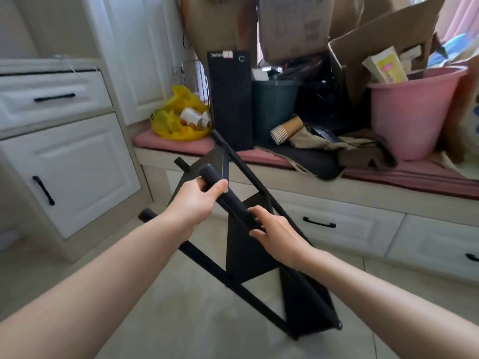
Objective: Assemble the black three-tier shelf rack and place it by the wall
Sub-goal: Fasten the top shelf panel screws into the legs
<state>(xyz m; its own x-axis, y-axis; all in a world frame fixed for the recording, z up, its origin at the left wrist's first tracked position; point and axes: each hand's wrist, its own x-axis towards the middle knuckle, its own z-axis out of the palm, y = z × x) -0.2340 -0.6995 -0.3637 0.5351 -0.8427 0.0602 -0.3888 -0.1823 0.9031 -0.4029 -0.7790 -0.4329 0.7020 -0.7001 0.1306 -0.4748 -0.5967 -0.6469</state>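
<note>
The black shelf rack (pixel 246 244) hangs tilted above the tiled floor, its round poles pointing up and left and its flat shelf panels facing me edge-on. My left hand (pixel 197 200) grips the upper end of the nearest pole (pixel 233 200), thumb laid along it. My right hand (pixel 274 231) holds the same pole lower down, where it meets the middle shelf panel. The rack's lowest corner (pixel 337 325) is down at the right.
A window bench (pixel 259 187) with drawers runs behind the rack, piled with a black computer tower (pixel 230 102), a yellow bag (pixel 178 117), a dark bin (pixel 274 107), paper cups (pixel 285 130), a pink bucket (pixel 412 112) and cardboard boxes. White cabinets (pixel 67 161) stand left.
</note>
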